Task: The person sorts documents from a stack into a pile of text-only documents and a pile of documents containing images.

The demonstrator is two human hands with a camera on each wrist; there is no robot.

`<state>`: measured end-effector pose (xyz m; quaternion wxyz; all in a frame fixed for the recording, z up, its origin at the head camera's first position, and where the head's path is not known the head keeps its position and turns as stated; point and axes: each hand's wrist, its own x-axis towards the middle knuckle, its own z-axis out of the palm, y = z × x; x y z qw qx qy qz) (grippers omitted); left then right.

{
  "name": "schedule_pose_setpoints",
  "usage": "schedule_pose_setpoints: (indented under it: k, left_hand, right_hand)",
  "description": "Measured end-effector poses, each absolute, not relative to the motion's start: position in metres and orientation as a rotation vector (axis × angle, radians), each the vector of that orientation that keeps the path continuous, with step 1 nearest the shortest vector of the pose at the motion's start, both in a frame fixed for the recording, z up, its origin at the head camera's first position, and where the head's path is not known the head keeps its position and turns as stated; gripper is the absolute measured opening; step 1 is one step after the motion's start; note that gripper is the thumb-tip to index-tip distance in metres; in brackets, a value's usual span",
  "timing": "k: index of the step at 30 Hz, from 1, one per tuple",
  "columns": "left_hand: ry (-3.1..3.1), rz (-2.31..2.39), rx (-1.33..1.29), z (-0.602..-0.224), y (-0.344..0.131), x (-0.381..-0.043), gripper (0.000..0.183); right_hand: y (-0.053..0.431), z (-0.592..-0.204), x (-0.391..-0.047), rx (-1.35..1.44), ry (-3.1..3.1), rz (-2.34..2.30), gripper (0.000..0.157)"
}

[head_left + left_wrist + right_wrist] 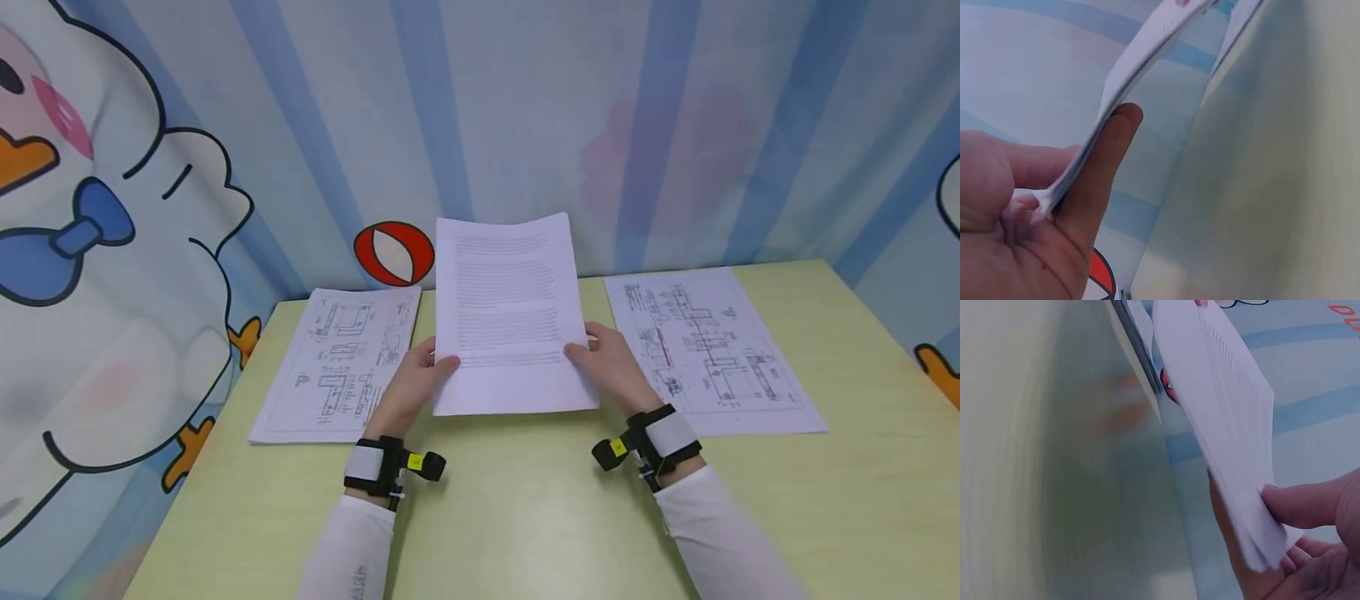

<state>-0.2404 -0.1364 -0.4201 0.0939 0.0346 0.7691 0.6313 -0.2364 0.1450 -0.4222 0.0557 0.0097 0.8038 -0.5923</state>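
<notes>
A stack of printed paper sheets [510, 308] is held up off the table between both hands, tilted so that its text side faces the head camera. My left hand [417, 379] pinches its left edge, thumb on the front and fingers behind. On the opposite edge my right hand [611, 367] grips in the same way. The left wrist view shows the stack [1141, 56] edge-on between thumb and fingers. In the right wrist view the thumb [1304, 503] presses on the printed face, and the sheets' edges fan slightly near the corner.
To the left on the pale table [510, 517] lies a pile of technical drawings [337, 367]. Another drawing sheet [712, 350] lies to the right. Behind the table hangs a striped blue backdrop [525, 108] with cartoon figures.
</notes>
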Motion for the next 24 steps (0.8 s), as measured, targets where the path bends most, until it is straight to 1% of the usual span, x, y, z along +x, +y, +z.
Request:
schedule_pose_setpoints:
  k: [4,8,17,24]
  left_hand:
    - [2.351,1.758,0.089,-0.425,-0.134,-0.238,0.035]
    - [2.379,1.693,0.061,-0.431,-0.135,-0.238,0.034]
    - [2.53,1.445,0.014,-0.438,-0.134,-0.241,0.035]
    - [2.575,1.34,0.003,-0.443,-0.132,-0.242,0.038]
  right_hand:
    - [0.156,-0.423,-0.234,0.007,2.551,-1.627,0.042]
    - [0.161,-0.425,-0.232,-0.031,2.603,-1.485,0.046]
    - [0.163,-0.434,-0.238,-0.054,2.646,-1.348,0.047]
    - [0.166,-0.439,-0.238,-0.038,2.686,-1.27,0.054]
